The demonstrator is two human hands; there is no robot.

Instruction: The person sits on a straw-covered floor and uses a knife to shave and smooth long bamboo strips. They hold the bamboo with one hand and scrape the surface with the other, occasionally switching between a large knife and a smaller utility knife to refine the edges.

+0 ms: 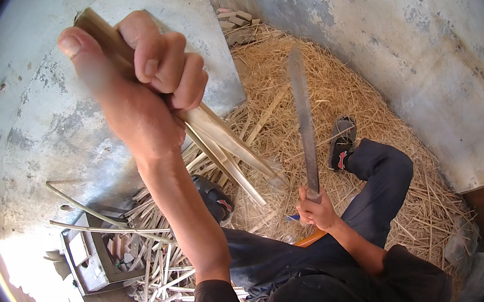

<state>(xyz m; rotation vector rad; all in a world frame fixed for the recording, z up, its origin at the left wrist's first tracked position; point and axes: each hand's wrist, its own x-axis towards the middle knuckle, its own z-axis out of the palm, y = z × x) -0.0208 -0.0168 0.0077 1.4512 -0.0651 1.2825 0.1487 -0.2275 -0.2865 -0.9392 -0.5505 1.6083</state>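
Observation:
My left hand (143,72) is raised high at the upper left, its fingers wrapped round a split bamboo piece (231,137). The bamboo slants down to the right below my fist, parted lengthwise into strips whose tips end above the straw between my feet. Low in the middle, my right hand (318,209) is closed round a machete (303,114). Its long, straight, dark grey blade points up and away from me, apart from the bamboo. The grip is mostly hidden in my fist.
Straw and shavings (362,101) cover the floor around my shoes. At left, a pile of split strips (161,279) lies beside a metal box (92,251) holding rubble. Peeling walls (407,25) stand close around. Something orange (312,238) shows between my legs. Bricks (236,19) lie in the far corner.

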